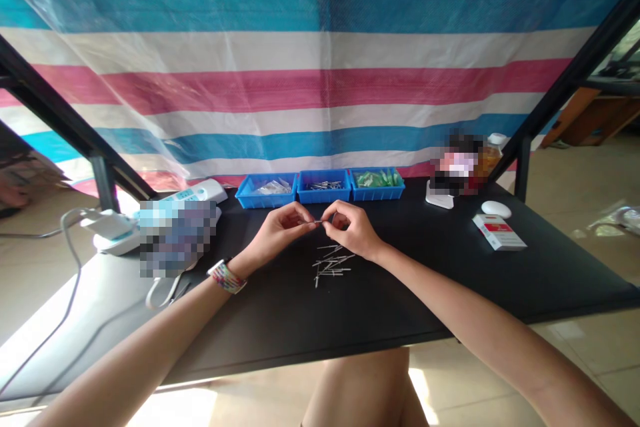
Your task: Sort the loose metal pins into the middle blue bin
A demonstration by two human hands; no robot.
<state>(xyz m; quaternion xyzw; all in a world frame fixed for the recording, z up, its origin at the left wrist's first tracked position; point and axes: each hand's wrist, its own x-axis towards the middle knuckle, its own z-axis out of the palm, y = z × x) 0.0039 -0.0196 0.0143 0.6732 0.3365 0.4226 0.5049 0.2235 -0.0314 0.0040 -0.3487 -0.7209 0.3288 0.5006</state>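
Note:
Over the middle of the black table, my left hand point(281, 230) and my right hand point(354, 230) meet fingertip to fingertip. Both are closed in a pinch on a small thin metal pin point(316, 221), which spans the narrow gap between them; its ends are hidden by my fingers. Just below my hands, several slim silvery pins point(331, 265) lie loosely scattered on the tabletop. Behind my hands stand a blue bin of clear plastic pieces point(265, 202), a blue bin of metal pins point(324, 196) and a blue bin of green pieces point(379, 192).
A white power strip point(213, 192) with a plugged-in charger point(107, 223) and cables occupies the left side. At right are a red-and-white box point(499, 233), a white oval object point(497, 209) and a white stand point(440, 197). Striped sheeting point(320, 53) hangs behind the table point(400, 307).

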